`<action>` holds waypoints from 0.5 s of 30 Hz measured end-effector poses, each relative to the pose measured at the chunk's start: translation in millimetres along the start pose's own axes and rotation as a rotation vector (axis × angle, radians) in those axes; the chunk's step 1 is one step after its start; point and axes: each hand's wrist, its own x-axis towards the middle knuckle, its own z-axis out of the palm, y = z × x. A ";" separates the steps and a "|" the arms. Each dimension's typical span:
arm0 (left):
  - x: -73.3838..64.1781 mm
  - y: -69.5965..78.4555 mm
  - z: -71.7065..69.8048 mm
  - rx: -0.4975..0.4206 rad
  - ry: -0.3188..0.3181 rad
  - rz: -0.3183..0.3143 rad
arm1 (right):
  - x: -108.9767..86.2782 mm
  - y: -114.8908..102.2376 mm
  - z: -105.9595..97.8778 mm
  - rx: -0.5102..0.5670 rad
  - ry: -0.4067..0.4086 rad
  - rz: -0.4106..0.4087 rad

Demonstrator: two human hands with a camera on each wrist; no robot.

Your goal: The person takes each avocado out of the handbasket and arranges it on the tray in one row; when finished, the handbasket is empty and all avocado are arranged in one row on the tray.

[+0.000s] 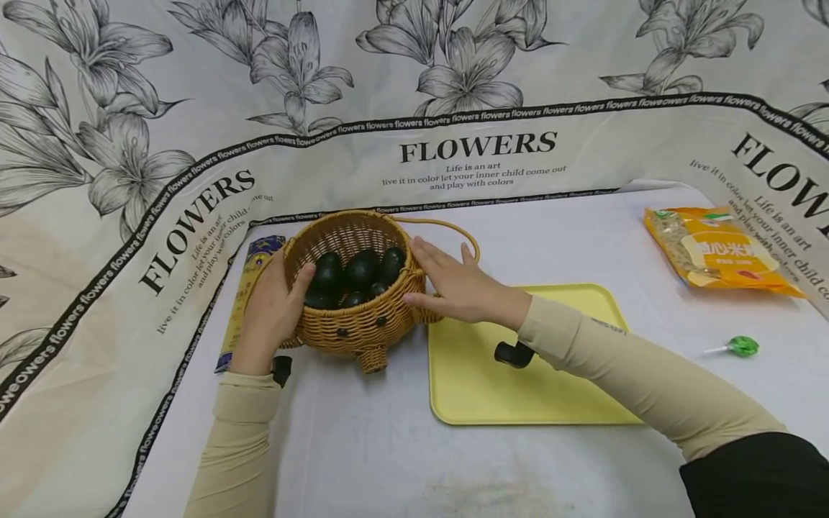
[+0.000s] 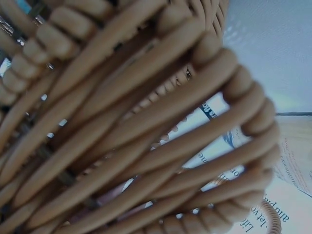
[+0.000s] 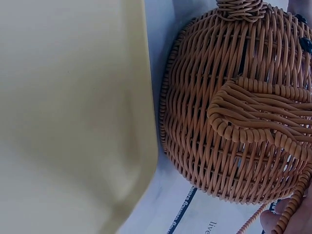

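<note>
A round wicker basket [image 1: 352,332] with button eyes, a snout and ears stands at the centre-left in the head view, tilted toward me. Inside it lie several dark green avocados [image 1: 361,270]. My left hand [image 1: 267,309] grips the basket's left side, thumb over the rim, its other fingers mostly hidden. On the opposite side my right hand [image 1: 468,289] rests with fairly straight fingers against the rim, its thumb low by the ear. A woven ear [image 2: 146,112] fills the left wrist view; the other ear [image 3: 253,112] shows in the right wrist view.
A yellow tray [image 1: 466,403] lies right of the basket, under my right forearm. Behind my left hand is a blue and yellow packet [image 1: 233,316]. An orange food bag [image 1: 725,252] and a green lollipop [image 1: 743,347] lie at the right. The thin basket handle [image 1: 469,234] loops out backward.
</note>
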 end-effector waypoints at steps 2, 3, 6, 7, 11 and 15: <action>0.2 0.0 -0.1 -0.005 -0.002 0.000 | 0.0 0.3 -0.5 0.000 -0.003 -0.008; 0.3 -0.1 0.0 -0.007 -0.002 0.000 | 0.2 0.6 -0.6 0.000 -0.006 -0.009; 0.4 -0.1 0.0 -0.011 -0.007 -0.003 | 0.6 1.5 -1.7 0.000 -0.013 -0.022; 0.4 -0.2 0.1 -0.013 -0.008 -0.005 | 0.8 1.8 -2.4 0.003 -0.017 -0.028; 0.1 -0.3 0.2 -0.021 -0.017 -0.010 | 1.5 2.9 -8.4 0.000 -0.033 -0.053; -0.3 0.5 0.3 -0.022 -0.017 -0.011 | 1.9 3.9 -21.2 -0.023 -0.027 -0.070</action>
